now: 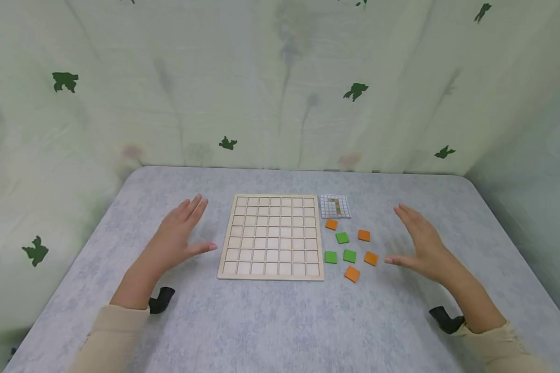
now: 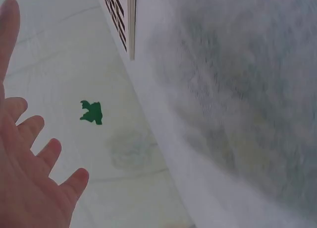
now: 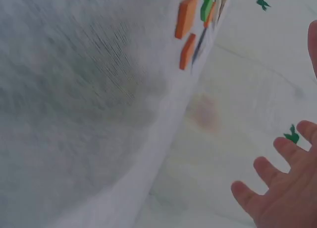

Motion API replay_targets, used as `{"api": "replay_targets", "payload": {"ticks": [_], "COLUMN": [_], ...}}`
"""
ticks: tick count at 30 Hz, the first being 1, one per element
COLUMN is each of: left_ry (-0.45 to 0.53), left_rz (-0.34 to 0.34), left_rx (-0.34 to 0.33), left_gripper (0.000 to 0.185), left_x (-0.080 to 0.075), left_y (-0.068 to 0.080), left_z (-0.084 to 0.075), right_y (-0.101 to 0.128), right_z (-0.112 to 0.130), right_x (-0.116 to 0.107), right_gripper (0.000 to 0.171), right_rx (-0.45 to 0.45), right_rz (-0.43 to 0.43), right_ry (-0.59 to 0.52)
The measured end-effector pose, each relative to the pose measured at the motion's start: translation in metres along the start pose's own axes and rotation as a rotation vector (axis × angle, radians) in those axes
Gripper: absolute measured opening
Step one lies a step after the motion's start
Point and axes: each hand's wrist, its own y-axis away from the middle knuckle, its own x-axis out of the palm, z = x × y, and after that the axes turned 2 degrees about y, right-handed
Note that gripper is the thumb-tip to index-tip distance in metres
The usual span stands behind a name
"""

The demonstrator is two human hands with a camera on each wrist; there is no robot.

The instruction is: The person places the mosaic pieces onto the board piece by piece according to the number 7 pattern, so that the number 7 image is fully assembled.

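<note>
A square wooden grid board lies flat at the middle of the table, its cells bare. To its left, my left hand hovers with fingers spread, the thumb pointing at the board's left edge. On the other side, my right hand is held above the table, thumb apart from the fingers and nothing in it. Between that hand and the board lie several loose square tiles, some orange, some green. A small pattern card with a printed grid and coloured squares sits at the board's upper right corner.
The table has a mottled grey-blue cover. Behind it and at both sides hangs a pale curtain with dark green patches. A black wrist mount sticks out from the left sleeve, and another black mount from the right.
</note>
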Motion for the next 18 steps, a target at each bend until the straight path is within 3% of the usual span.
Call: {"api": "replay_targets", "payload": {"ticks": [5,11,13,18], "left_ry": [0.242,0.497,0.539,0.514], "left_rz": [0.039,0.086,0.095,0.084], "left_rx": [-0.04,-0.155,-0.201,-0.216], "left_gripper": [0.095,0.084,0.08,0.07], "left_x": [0.021,0.045,0.053,0.067], "left_y": [-0.007,-0.01,-0.01,-0.01], "left_z": [-0.006,-0.009,-0.008,-0.006], "right_y": [0.004,0.008,0.009,0.012], "right_z": [0.004,-0.001,-0.003,-0.006], "right_x": [0.024,0.046,0.052,0.062], "right_gripper": [0.096,0.079,0.074,0.06], "right_rx": [0.113,0.134,0.132,0.163], "right_rz": [0.117,0.153,0.146,0.118], "right_ry": [-0.23,-0.308,-0.301,-0.28]}}
